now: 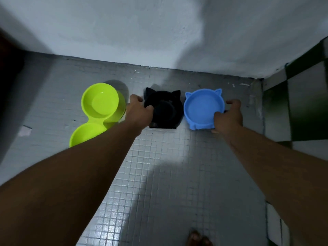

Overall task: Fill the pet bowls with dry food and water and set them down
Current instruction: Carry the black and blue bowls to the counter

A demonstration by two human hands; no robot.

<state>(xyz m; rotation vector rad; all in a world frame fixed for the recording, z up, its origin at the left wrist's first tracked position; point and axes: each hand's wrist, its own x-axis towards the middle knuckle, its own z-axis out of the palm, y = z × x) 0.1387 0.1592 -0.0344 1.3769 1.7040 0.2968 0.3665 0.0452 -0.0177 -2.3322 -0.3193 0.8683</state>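
Three pet bowls stand in a row on the grey tiled floor near the wall. A lime-green double bowl (99, 103) is on the left, with nothing visible in its far cup. In the middle is a black cat-eared bowl (168, 107); my left hand (140, 110) grips its left rim. On the right, my right hand (229, 115) holds the near right rim of a blue cat-eared bowl (200, 107). The blue bowl's inside looks bare. What the black bowl holds cannot be made out.
A white wall (159, 32) rises just behind the bowls. A green-and-white checked tiled wall (301, 103) closes the right side. Dark furniture (7, 68) stands at far left. My bare foot (198, 238) shows at the bottom edge. Small-tiled floor (168, 174) stretches toward me.
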